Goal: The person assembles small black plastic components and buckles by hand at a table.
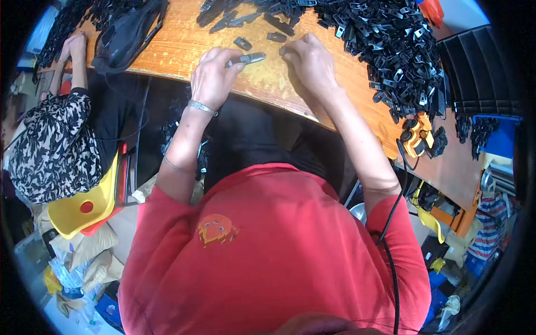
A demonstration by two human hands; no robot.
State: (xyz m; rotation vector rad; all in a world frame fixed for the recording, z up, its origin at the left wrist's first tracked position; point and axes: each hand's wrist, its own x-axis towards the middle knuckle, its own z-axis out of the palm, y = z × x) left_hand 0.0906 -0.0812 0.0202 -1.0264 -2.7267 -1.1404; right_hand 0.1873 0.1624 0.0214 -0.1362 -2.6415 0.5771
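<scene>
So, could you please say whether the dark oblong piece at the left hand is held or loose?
Held: the left hand pinches one end of the dark oblong piece, whose other end sticks out.

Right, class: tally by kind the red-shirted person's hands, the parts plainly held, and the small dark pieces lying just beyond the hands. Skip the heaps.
Hands (left hand, right hand): 2
Held part, in the left hand: 1
Small dark pieces lying loose: 2
Total: 5
Whether the right hand pinches another is unclear.
</scene>
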